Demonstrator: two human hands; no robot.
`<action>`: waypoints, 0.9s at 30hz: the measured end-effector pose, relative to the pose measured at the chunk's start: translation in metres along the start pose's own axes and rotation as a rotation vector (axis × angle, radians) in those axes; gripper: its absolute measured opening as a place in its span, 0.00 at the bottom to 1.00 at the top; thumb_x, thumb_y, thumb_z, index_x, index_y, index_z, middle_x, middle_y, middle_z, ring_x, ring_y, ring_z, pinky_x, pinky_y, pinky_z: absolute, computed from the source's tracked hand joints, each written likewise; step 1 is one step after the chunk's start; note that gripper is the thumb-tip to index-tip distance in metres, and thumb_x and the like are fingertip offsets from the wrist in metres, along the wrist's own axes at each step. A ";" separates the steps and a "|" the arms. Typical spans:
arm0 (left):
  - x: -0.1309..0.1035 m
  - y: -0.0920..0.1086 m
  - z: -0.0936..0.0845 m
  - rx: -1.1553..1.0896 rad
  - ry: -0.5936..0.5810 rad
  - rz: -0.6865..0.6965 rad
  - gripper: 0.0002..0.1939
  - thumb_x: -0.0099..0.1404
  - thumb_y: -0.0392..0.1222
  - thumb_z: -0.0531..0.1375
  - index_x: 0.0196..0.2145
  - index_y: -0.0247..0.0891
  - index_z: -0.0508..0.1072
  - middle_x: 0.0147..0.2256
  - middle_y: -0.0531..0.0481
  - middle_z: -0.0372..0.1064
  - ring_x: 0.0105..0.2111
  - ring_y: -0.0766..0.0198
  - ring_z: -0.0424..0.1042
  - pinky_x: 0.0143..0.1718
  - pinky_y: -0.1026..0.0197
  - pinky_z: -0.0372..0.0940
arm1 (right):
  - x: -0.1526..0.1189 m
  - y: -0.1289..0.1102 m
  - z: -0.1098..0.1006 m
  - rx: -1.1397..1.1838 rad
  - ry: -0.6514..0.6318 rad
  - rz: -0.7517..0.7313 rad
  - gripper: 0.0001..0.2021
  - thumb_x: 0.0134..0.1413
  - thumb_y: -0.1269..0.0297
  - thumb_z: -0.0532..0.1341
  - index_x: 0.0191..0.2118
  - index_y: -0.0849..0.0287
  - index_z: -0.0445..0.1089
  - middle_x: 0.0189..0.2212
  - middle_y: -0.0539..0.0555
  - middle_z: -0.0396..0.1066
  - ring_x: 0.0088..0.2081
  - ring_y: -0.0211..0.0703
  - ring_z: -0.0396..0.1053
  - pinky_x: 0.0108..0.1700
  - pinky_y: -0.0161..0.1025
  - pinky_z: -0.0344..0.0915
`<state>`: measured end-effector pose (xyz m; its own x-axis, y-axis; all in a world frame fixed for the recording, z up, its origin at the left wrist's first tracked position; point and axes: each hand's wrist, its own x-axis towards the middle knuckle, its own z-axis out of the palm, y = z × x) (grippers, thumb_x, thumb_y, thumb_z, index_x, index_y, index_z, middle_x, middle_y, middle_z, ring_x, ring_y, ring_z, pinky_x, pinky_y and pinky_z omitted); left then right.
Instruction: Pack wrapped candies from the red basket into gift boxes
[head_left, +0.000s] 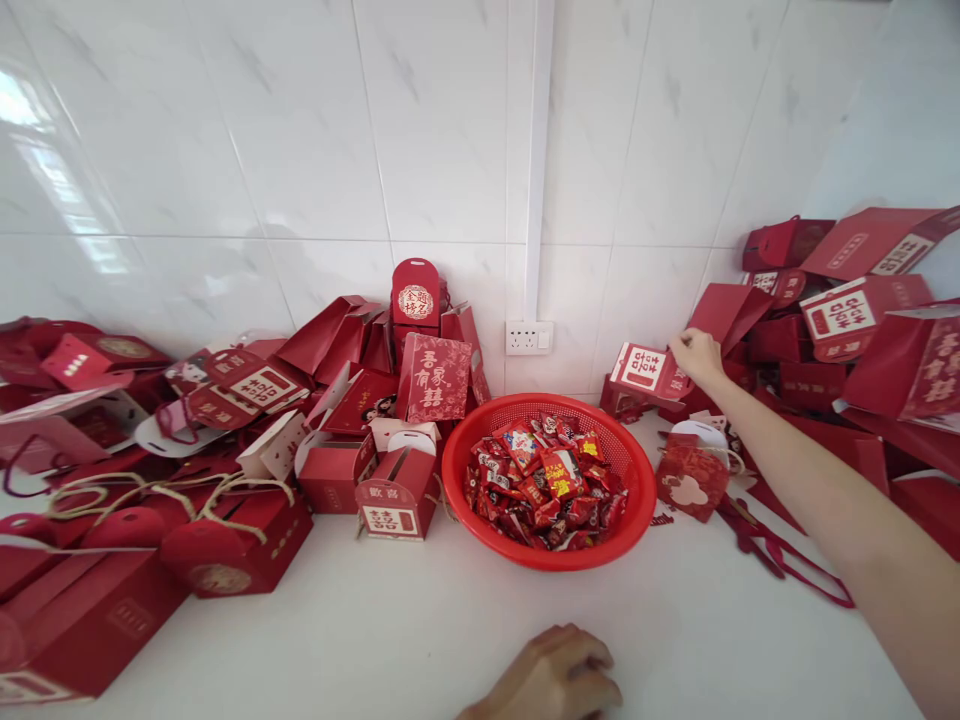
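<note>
My right hand (697,358) reaches to the far right of the table, fingers closed on the edge of a red gift box (640,370) with a white character panel. My left hand (559,675) is low over the white table at the bottom middle. Its fingers are loosely bent, a gap shows between them and the thumb, and nothing is seen in it. Between the hands stands a round red plastic basket (551,560) with small wrapped candies (551,480) in it. A small red box with a white shape on its front (691,480) stands just right of the basket.
Red gift boxes (240,545) with rope handles crowd the left side. More boxes (855,310) are heaped at the right wall. Dark red ribbon straps (795,560) lie at the right. A socket plate (529,338) sits on the tiled wall behind the basket.
</note>
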<state>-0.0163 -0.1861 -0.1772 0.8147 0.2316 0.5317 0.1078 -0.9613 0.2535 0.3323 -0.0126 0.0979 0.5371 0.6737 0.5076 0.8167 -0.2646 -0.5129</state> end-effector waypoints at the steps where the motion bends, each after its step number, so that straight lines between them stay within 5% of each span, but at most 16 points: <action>1: 0.001 0.001 -0.002 -0.014 0.004 -0.002 0.05 0.65 0.40 0.64 0.39 0.41 0.73 0.42 0.47 0.75 0.39 0.62 0.76 0.45 0.62 0.72 | 0.001 -0.003 -0.006 0.044 0.025 -0.014 0.09 0.58 0.67 0.56 0.35 0.61 0.74 0.42 0.65 0.79 0.47 0.57 0.75 0.46 0.43 0.68; 7: 0.006 0.009 -0.016 -0.099 0.036 -0.032 0.12 0.58 0.31 0.62 0.40 0.41 0.72 0.44 0.45 0.74 0.40 0.61 0.76 0.45 0.61 0.73 | -0.012 -0.018 -0.044 0.392 0.141 -0.080 0.06 0.52 0.72 0.57 0.28 0.55 0.67 0.33 0.58 0.79 0.38 0.48 0.77 0.42 0.40 0.72; 10: 0.008 0.014 -0.023 -0.150 0.060 -0.061 0.15 0.55 0.29 0.61 0.41 0.41 0.73 0.45 0.44 0.74 0.41 0.60 0.76 0.46 0.61 0.73 | -0.036 -0.024 -0.071 0.668 0.047 -0.177 0.07 0.47 0.72 0.61 0.24 0.54 0.65 0.22 0.50 0.72 0.28 0.44 0.73 0.35 0.40 0.71; 13: 0.011 0.021 -0.033 -0.186 0.033 -0.116 0.16 0.56 0.28 0.59 0.41 0.41 0.73 0.46 0.45 0.74 0.43 0.60 0.76 0.48 0.61 0.72 | -0.069 -0.027 -0.103 0.709 -0.056 -0.222 0.03 0.44 0.69 0.66 0.27 0.56 0.72 0.20 0.48 0.71 0.25 0.40 0.70 0.30 0.37 0.68; 19: 0.017 0.031 -0.050 -0.283 -0.002 -0.169 0.16 0.60 0.28 0.58 0.45 0.40 0.73 0.47 0.44 0.73 0.45 0.60 0.74 0.49 0.60 0.72 | -0.136 -0.021 -0.164 0.802 -0.216 -0.274 0.15 0.38 0.56 0.75 0.30 0.57 0.75 0.16 0.46 0.67 0.16 0.32 0.58 0.22 0.35 0.62; 24: 0.020 0.035 -0.059 -0.385 0.025 -0.212 0.15 0.65 0.30 0.56 0.48 0.38 0.71 0.46 0.42 0.72 0.46 0.60 0.74 0.49 0.59 0.71 | -0.189 -0.011 -0.175 0.712 -0.609 -0.275 0.13 0.44 0.53 0.74 0.32 0.55 0.78 0.18 0.50 0.72 0.14 0.34 0.58 0.12 0.33 0.51; 27: 0.019 0.037 -0.062 -0.466 0.087 -0.266 0.13 0.71 0.35 0.52 0.51 0.37 0.69 0.45 0.41 0.72 0.44 0.60 0.73 0.47 0.59 0.69 | -0.220 -0.010 -0.161 0.743 -0.911 -0.229 0.10 0.49 0.57 0.72 0.34 0.55 0.79 0.21 0.50 0.74 0.16 0.34 0.61 0.13 0.32 0.55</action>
<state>-0.0321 -0.2080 -0.1081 0.7411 0.4886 0.4604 0.0237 -0.7044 0.7094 0.2401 -0.2700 0.1027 -0.1973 0.9734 0.1163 0.3906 0.1869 -0.9014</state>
